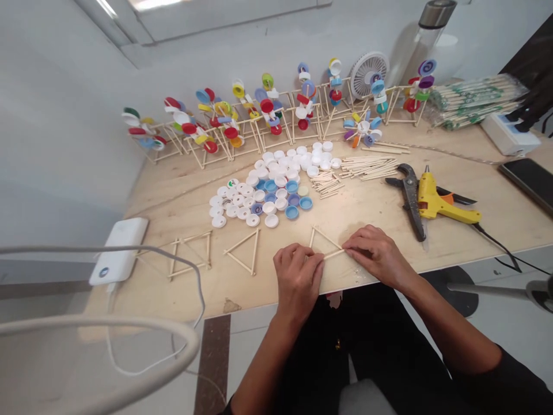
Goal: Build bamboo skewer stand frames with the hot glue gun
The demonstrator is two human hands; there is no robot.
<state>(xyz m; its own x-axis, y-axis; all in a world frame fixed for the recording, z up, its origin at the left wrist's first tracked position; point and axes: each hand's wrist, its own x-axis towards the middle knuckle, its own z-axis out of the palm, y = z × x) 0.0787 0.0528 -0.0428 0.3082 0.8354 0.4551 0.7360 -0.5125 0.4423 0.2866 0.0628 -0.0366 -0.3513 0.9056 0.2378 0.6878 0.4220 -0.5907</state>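
Small stick triangle is at the front edge of the table, between the two hands. Left hand: thumb and fingertips together, pinching the near stick toward its left end. Right hand: fingers clamped on the right corner. Left corner hidden behind the left hand.

Containers: clear plastic bag at back right, bundles of sticks with green print inside. Clear bottle with metal lid stands by the wall; can't read contents. Bottle caps spread mid-table, mostly white, some blue, many hollow side up.

Around: second triangle lies left of the hands, then a larger stick frame near a white power bank. Short sticks and long sticks sit beside the caps. Yellow glue gun lies right, with black cutter just beside it. Phone at right edge. Row of colored cap wheels on stick stands along the back, small white fan behind. Pale curved tube blocks the lower-left view.

Surface: light wood table, stained near the front edge. Pale wall behind, light tiled floor below.
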